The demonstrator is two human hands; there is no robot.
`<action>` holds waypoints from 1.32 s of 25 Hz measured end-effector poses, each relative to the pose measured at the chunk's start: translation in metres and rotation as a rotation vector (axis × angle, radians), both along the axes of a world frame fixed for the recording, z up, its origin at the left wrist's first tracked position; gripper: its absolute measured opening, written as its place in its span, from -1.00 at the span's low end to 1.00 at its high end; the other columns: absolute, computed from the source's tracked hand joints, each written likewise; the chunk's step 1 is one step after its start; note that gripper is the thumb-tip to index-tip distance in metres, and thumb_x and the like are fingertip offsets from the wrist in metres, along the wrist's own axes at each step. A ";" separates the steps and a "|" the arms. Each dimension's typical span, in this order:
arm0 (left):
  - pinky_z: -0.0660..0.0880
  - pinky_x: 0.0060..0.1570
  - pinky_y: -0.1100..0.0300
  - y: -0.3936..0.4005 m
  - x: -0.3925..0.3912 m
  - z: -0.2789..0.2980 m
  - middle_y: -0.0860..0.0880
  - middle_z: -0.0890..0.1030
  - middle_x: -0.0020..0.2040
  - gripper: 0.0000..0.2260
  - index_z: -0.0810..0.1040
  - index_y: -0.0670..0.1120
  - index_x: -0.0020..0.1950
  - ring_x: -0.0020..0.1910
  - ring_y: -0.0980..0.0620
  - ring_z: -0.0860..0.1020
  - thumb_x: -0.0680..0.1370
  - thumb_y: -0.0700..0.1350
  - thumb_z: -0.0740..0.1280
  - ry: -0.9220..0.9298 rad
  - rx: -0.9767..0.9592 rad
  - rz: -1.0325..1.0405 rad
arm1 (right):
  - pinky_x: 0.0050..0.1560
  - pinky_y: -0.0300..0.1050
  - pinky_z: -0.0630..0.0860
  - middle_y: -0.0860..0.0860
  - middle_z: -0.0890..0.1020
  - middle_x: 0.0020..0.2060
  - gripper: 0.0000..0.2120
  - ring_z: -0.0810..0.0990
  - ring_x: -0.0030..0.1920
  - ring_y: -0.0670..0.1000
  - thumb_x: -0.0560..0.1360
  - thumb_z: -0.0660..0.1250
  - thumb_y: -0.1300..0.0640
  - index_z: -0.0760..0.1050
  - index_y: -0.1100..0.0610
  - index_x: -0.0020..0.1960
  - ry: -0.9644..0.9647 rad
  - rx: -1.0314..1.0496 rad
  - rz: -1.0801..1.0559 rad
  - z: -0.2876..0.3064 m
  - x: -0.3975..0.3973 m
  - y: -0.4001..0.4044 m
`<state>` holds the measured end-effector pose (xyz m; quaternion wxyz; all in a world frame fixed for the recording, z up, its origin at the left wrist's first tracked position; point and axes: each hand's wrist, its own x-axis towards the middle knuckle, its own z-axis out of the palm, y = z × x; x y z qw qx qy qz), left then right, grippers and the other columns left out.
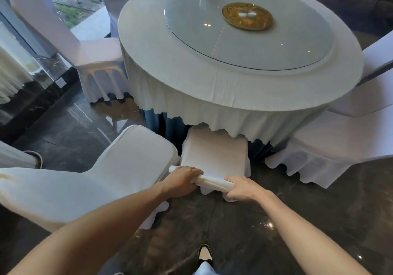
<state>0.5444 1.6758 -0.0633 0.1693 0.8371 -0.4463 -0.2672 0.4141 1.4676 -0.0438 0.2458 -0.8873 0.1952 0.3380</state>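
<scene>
A chair in a white cover [214, 153] stands in front of me, its seat partly tucked under the round table [234, 79]. My left hand [180, 180] grips the left end of the chair's top rail. My right hand [242, 187] grips the right end of the same rail. The stretch of rail between my hands shows as a white padded edge. The table wears a pale cloth with a scalloped hem that hangs over the front of the seat.
A glass turntable [248, 45] with a gold disc [247, 15] lies on the table. Other white-covered chairs stand at my left [85, 179], at the far left [91, 56] and at the right [340, 143]. The floor is dark polished stone; my shoe [205, 252] shows below.
</scene>
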 end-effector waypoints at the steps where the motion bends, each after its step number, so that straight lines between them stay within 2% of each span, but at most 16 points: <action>1: 0.47 0.19 0.05 0.012 0.007 0.001 0.02 0.59 0.24 -0.58 0.51 0.05 0.34 0.17 0.00 0.53 0.47 -0.16 0.35 0.017 0.009 -0.011 | -0.13 -0.03 0.50 -0.02 0.58 -0.06 -0.63 0.55 -0.11 0.04 0.32 0.34 -0.07 0.43 -0.09 0.11 0.001 0.010 0.003 0.006 0.008 0.013; 3: 0.44 0.25 0.09 0.038 0.025 0.004 0.03 0.49 0.37 -0.51 0.41 0.07 0.44 0.27 0.00 0.48 0.51 -0.15 0.33 0.055 0.049 -0.055 | -0.15 -0.03 0.49 -0.03 0.58 -0.06 -0.62 0.55 -0.12 0.01 0.33 0.32 -0.13 0.45 -0.07 0.12 -0.023 -0.008 -0.014 0.013 0.027 0.043; 6: 0.48 0.18 0.10 0.085 0.059 0.016 -0.01 0.52 0.34 -0.51 0.38 0.08 0.47 0.24 -0.03 0.51 0.54 -0.10 0.36 0.021 0.099 -0.112 | -0.14 -0.03 0.46 -0.01 0.60 -0.06 -0.66 0.56 -0.09 0.04 0.35 0.29 -0.13 0.46 -0.04 0.08 -0.036 -0.096 -0.006 0.024 0.056 0.100; 8: 0.45 0.23 0.07 0.130 0.085 0.027 -0.03 0.51 0.35 -0.52 0.38 0.03 0.47 0.28 -0.05 0.49 0.55 -0.10 0.35 -0.053 0.057 -0.133 | 0.00 0.02 0.49 0.06 0.59 0.09 -0.58 0.57 0.06 0.09 0.42 0.28 -0.11 0.44 -0.01 0.24 -0.064 -0.139 -0.069 0.033 0.072 0.147; 10: 0.40 0.32 0.03 0.180 0.106 0.040 -0.03 0.43 0.44 -0.52 0.37 0.01 0.49 0.37 -0.07 0.42 0.56 -0.09 0.34 -0.134 0.012 -0.141 | 0.18 0.06 0.47 0.11 0.51 0.31 -0.45 0.50 0.24 0.14 0.47 0.27 -0.08 0.33 0.04 0.43 -0.168 -0.188 -0.201 0.041 0.082 0.195; 13: 0.30 0.41 -0.02 0.263 0.138 0.048 -0.04 0.35 0.50 -0.49 0.32 0.04 0.51 0.45 -0.09 0.33 0.57 -0.01 0.34 -0.210 0.032 -0.181 | 0.27 0.07 0.38 0.14 0.42 0.35 -0.45 0.40 0.31 0.16 0.51 0.30 -0.02 0.27 0.12 0.44 -0.358 -0.234 -0.299 0.051 0.105 0.287; 15: 0.27 0.44 -0.06 0.309 0.156 0.046 -0.04 0.34 0.51 -0.47 0.31 0.07 0.51 0.47 -0.09 0.30 0.56 0.06 0.34 -0.209 0.061 -0.182 | 0.38 0.06 0.27 0.15 0.34 0.41 -0.35 0.31 0.40 0.16 0.52 0.33 -0.04 0.18 0.15 0.50 -0.465 -0.179 -0.322 0.048 0.120 0.349; 18: 0.27 0.43 -0.02 0.367 0.179 0.052 0.03 0.37 0.48 -0.43 0.32 0.10 0.50 0.45 -0.03 0.32 0.52 0.20 0.33 -0.142 0.077 -0.179 | 0.45 0.12 0.27 0.04 0.24 0.50 -0.16 0.24 0.47 0.09 0.44 0.30 -0.33 0.08 0.04 0.55 -0.464 -0.020 -0.309 0.028 0.136 0.424; 20: 0.30 0.39 0.05 0.401 0.189 0.058 0.12 0.43 0.41 -0.36 0.34 0.14 0.47 0.39 0.04 0.38 0.45 0.32 0.35 0.029 0.228 -0.201 | 0.46 0.03 0.25 -0.06 0.26 0.50 -0.07 0.25 0.47 0.00 0.34 0.29 -0.47 0.11 -0.04 0.55 -0.340 0.100 -0.200 0.014 0.135 0.462; 22: 0.40 0.27 0.10 0.428 0.198 0.061 0.20 0.52 0.26 -0.35 0.40 0.25 0.38 0.26 0.06 0.48 0.32 0.35 0.42 0.192 0.440 -0.285 | 0.34 -0.08 0.34 -0.11 0.37 0.43 -0.12 0.36 0.38 -0.03 0.28 0.36 -0.41 0.21 -0.12 0.50 -0.225 0.146 -0.084 0.003 0.135 0.490; 24: 0.48 0.06 0.13 0.438 0.205 0.054 0.19 0.60 0.11 -0.48 0.46 0.29 0.27 0.07 0.07 0.55 0.33 0.18 0.48 0.129 0.481 -0.413 | 0.25 -0.05 0.41 -0.04 0.43 0.38 -0.27 0.44 0.31 0.06 0.37 0.39 -0.16 0.21 -0.11 0.48 -0.182 0.061 -0.020 -0.013 0.139 0.503; 26: 0.44 -0.10 0.15 0.442 0.210 0.047 0.13 0.62 0.01 -0.54 0.47 0.28 0.26 -0.06 0.06 0.55 0.42 -0.07 0.40 -0.021 0.431 -0.468 | 0.23 0.01 0.44 0.01 0.48 0.33 -0.33 0.49 0.27 0.12 0.45 0.35 0.08 0.19 -0.13 0.49 -0.156 -0.043 -0.056 -0.022 0.148 0.508; 27: 0.40 -0.16 0.17 0.441 0.212 0.042 0.11 0.62 -0.04 -0.56 0.48 0.27 0.24 -0.12 0.06 0.55 0.44 -0.12 0.36 -0.052 0.398 -0.467 | 0.20 0.01 0.46 0.02 0.52 0.27 -0.34 0.52 0.22 0.13 0.45 0.34 0.14 0.22 -0.15 0.48 -0.144 -0.064 -0.087 -0.025 0.153 0.507; 29: 0.35 -0.21 0.20 0.438 0.215 0.036 0.10 0.63 -0.10 -0.59 0.51 0.24 0.22 -0.18 0.07 0.53 0.44 -0.15 0.34 -0.096 0.338 -0.455 | 0.13 0.00 0.49 0.04 0.58 0.16 -0.39 0.55 0.16 0.14 0.44 0.33 0.19 0.29 -0.18 0.42 -0.142 -0.071 -0.116 -0.027 0.163 0.503; 33: 0.31 -0.19 0.20 0.402 0.237 0.035 0.01 0.65 -0.02 -0.55 0.57 0.14 0.20 -0.07 -0.02 0.57 0.40 -0.26 0.27 -0.142 0.238 -0.340 | 0.04 -0.01 0.52 0.08 0.62 0.06 -0.50 0.58 0.10 0.17 0.43 0.30 0.20 0.39 -0.13 0.32 -0.195 -0.098 -0.136 -0.026 0.196 0.465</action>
